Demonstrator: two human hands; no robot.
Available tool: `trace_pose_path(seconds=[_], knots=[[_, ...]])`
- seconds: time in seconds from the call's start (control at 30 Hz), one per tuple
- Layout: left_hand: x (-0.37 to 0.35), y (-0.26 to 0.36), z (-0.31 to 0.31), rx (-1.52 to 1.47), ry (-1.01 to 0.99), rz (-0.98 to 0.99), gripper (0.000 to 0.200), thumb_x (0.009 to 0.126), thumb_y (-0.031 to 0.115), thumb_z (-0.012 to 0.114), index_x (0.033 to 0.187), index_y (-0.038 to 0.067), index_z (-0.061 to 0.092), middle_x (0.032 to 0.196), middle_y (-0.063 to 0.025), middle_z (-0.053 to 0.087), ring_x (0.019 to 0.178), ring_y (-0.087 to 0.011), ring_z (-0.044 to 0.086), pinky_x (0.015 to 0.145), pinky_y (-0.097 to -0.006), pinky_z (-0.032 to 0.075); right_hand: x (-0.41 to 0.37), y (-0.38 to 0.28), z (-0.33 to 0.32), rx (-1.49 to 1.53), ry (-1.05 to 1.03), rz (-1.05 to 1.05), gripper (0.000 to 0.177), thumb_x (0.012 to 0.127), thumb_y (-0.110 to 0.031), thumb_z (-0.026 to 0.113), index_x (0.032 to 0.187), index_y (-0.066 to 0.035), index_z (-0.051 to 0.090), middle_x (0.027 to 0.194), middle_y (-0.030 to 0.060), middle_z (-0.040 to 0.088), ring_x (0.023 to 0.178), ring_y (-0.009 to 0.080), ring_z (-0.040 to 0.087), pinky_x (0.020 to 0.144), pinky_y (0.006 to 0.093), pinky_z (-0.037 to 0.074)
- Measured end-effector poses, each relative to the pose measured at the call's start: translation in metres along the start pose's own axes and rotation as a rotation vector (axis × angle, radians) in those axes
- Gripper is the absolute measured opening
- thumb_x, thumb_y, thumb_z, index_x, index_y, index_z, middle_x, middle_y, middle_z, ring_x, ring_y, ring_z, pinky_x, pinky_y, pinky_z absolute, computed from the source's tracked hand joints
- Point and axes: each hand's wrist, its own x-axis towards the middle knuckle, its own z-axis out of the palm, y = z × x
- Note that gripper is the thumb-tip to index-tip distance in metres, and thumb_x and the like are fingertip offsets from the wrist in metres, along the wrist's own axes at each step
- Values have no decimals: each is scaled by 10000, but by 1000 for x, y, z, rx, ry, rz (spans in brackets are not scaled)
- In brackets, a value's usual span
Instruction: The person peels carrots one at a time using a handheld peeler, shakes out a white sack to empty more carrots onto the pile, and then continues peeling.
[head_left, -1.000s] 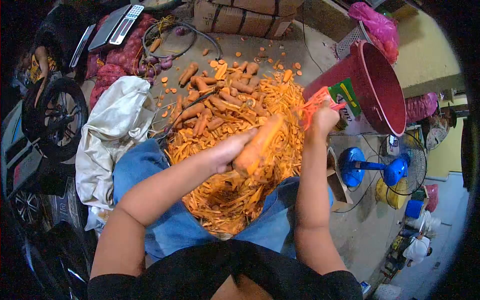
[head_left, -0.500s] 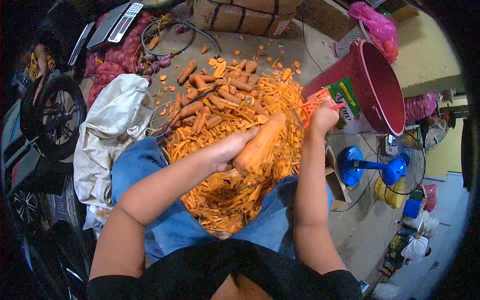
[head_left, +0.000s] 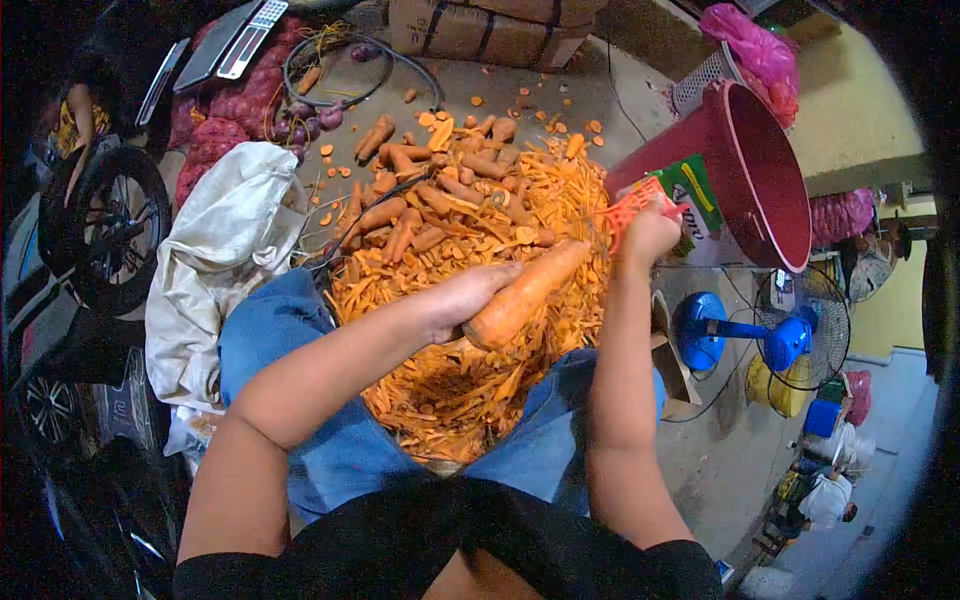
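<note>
My left hand [head_left: 465, 302] is wrapped round a large carrot [head_left: 525, 297], which slants up to the right over my lap. My right hand [head_left: 652, 232] grips an orange-red plastic peeler [head_left: 628, 208], just beyond the carrot's far tip and seemingly apart from it. The fingers hide most of the peeler's handle. Under both hands spreads a pile of orange peelings [head_left: 450, 385], heaped between my knees. Whole carrots [head_left: 435, 200] lie on the far part of the pile, with small cut rounds scattered around.
A big red bucket [head_left: 775, 180] lies tipped at the right, near a blue fan [head_left: 705, 330]. White sacking [head_left: 215, 270] is at the left, beside a motorcycle wheel [head_left: 118, 235]. Red onion sacks [head_left: 240, 95] and a cardboard box [head_left: 490, 35] stand behind. Other people are at the edges.
The carrot has turned a little in my left hand, and its far end shows more clearly. My right hand with the peeler has shifted only slightly.
</note>
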Motion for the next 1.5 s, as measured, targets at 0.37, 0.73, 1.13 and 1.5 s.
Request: trace_pose_path(seconds=[0.37, 0.73, 1.13, 1.5], knots=[[11, 4, -9, 230, 79, 201, 343, 846, 267, 235, 981, 53, 467, 845, -37, 528, 681, -98, 500, 613, -212, 408, -65, -36, 8, 40, -285, -198, 128, 756, -125, 477, 763, 3, 469, 653, 49, 488, 592, 140, 447, 566, 273, 379], [0, 18, -11, -200, -3, 32, 327, 822, 301, 349, 1026, 59, 431, 945, -57, 512, 813, -139, 510, 697, -267, 431, -11, -40, -16, 224, -63, -111, 177, 787, -131, 433, 771, 43, 460, 697, 64, 488, 643, 149, 467, 598, 281, 377], [22, 5, -27, -333, -64, -9, 336, 834, 309, 280, 978, 57, 449, 828, -65, 541, 657, -144, 541, 557, -274, 458, -98, -66, 4, 190, -507, 120, 176, 791, -174, 446, 796, 0, 469, 651, 15, 473, 598, 93, 427, 557, 239, 366], [11, 14, -4, -268, 84, 80, 358, 851, 302, 206, 988, 55, 425, 722, -47, 529, 529, -129, 501, 474, -255, 453, -90, -44, 11, 72, -386, -87, 153, 768, -140, 458, 753, 13, 457, 648, 80, 487, 595, 141, 442, 550, 270, 366]])
